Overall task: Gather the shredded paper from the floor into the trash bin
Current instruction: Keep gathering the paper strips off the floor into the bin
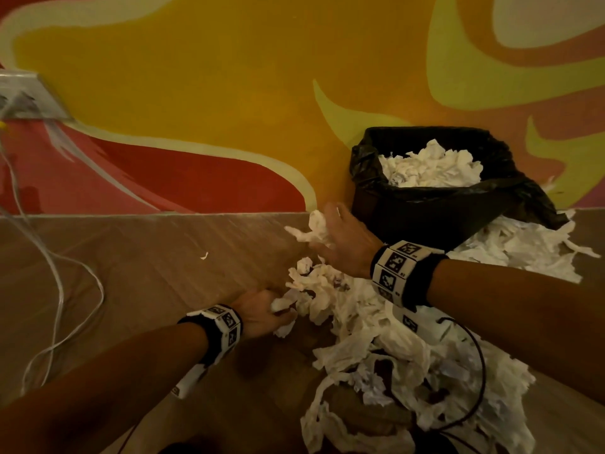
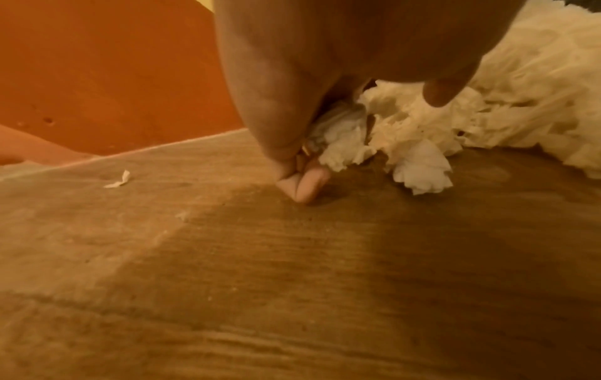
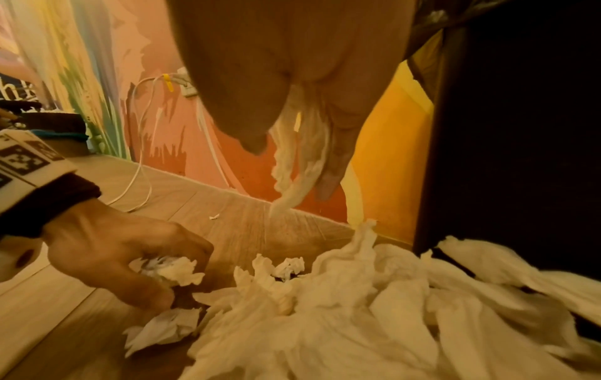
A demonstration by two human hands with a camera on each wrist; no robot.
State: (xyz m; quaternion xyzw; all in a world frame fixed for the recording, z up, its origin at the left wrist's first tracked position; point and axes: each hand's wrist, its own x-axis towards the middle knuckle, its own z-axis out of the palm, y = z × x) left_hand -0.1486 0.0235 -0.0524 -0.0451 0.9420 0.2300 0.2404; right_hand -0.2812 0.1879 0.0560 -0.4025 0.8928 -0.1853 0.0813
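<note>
White shredded paper (image 1: 370,326) lies in a big heap on the wooden floor (image 1: 147,273), reaching round the foot of the bin. The trash bin (image 1: 425,208), lined with a black bag, stands against the wall and holds more paper (image 1: 429,168). My left hand (image 1: 262,311) is low at the heap's left edge, fingers curled round a wad of paper (image 3: 169,268). My right hand (image 1: 340,244) is raised just left of the bin and grips a clump of paper (image 1: 316,229); strips (image 3: 292,164) hang from its fingers.
White cables (image 1: 59,290) trail over the floor at the left from a wall socket (image 1: 26,93). A single scrap (image 1: 204,255) lies apart near the wall. The painted wall (image 1: 229,93) runs right behind the bin. A dark cable (image 1: 478,371) loops over the heap.
</note>
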